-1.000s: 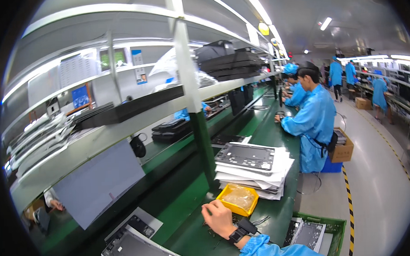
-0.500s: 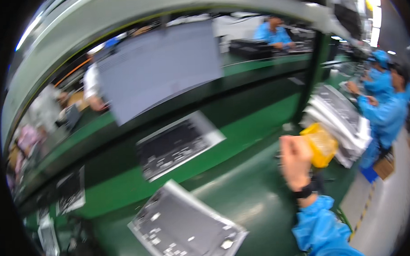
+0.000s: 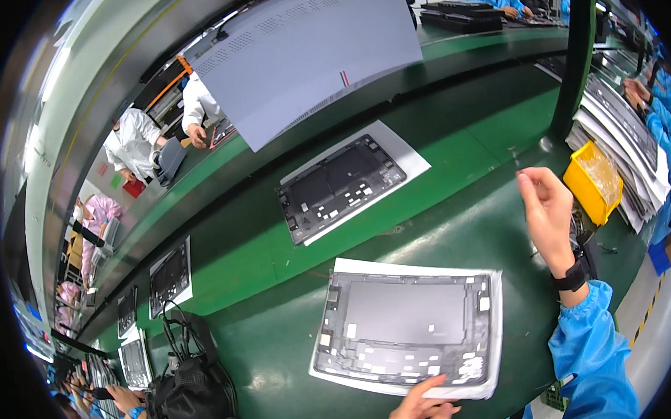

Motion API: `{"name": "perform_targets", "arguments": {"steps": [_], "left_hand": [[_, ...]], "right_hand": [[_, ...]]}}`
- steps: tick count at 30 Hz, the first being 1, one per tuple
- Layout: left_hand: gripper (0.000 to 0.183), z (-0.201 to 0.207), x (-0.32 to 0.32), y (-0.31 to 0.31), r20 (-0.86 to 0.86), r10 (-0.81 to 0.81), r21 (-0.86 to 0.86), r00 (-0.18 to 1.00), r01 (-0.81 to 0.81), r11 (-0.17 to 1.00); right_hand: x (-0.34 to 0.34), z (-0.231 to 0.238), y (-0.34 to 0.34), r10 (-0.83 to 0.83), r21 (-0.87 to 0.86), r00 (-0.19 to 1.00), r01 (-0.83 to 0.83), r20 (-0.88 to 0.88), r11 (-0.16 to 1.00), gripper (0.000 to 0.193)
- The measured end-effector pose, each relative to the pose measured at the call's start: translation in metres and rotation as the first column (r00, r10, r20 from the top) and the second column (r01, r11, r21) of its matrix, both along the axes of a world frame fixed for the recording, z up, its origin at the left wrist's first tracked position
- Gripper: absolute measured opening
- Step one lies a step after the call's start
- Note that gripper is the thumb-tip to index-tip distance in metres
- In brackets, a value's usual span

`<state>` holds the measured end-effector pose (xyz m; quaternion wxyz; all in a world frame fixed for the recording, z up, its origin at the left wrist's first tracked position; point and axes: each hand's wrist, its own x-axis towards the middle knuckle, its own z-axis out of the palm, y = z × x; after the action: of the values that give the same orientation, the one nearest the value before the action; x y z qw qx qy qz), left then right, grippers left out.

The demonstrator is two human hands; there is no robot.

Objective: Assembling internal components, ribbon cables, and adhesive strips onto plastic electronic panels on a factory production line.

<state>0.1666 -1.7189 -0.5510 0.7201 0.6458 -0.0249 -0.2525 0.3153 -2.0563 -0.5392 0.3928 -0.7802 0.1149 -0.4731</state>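
A dark grey tablet-like housing (image 3: 408, 319) with small white patches lies on a white sheet (image 3: 495, 352) on the green bench before me. My left hand (image 3: 419, 412) rests at its near edge, fingers loosely apart, the index finger over the white patches. Raised off to the right is my right hand (image 3: 549, 208), with thumb and index finger pinched together. A tiny thing shows just beyond those fingertips, too small to make out. Right of this hand stands a yellow bin (image 3: 593, 183) holding clear plastic material.
Another housing (image 3: 342, 183) on white paper lies farther back on the green strip. A stack of white sheets (image 3: 625, 148) stands behind the yellow bin. A black bag (image 3: 190, 399) with cables sits at the left. A grey panel (image 3: 314, 61) hangs overhead. Co-workers sit at both sides.
My view has swung, so the bench things sit elsewhere in the picture. My left hand now shows more at the housing's near edge. The right hand, blurred before, now shows a pinch.
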Motion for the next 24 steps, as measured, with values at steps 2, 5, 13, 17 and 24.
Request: {"name": "perform_targets", "arguments": {"steps": [2,5,13,17,24], "left_hand": [[0.064,-0.001,-0.013,-0.017,0.072,-0.073,0.028,0.995,0.071,0.997],[0.089,-0.005,-0.026,-0.046,0.06,-0.196,-0.092,0.979,0.201,0.975],[0.082,0.022,-0.038,-0.065,-0.018,-0.449,-0.177,0.893,0.439,0.881],[0.015,0.057,0.013,-0.026,0.313,-0.442,0.234,0.841,0.384,0.894],[0.013,0.023,0.143,-0.014,0.816,-0.356,0.462,0.456,-0.144,0.875]], "right_hand": [[-0.007,0.014,0.022,0.408,0.533,0.913,-0.331,-0.029,0.778,0.013],[-0.013,0.023,0.056,0.751,0.74,0.66,-0.505,0.001,0.443,0.014],[-0.023,0.001,0.084,0.939,0.827,0.321,-0.49,-0.124,0.277,0.011],[-0.027,0.002,0.082,0.939,0.839,0.311,-0.464,-0.145,0.284,0.01],[-0.031,-0.003,0.077,0.962,0.855,0.216,-0.456,-0.165,0.249,0.009]]}}
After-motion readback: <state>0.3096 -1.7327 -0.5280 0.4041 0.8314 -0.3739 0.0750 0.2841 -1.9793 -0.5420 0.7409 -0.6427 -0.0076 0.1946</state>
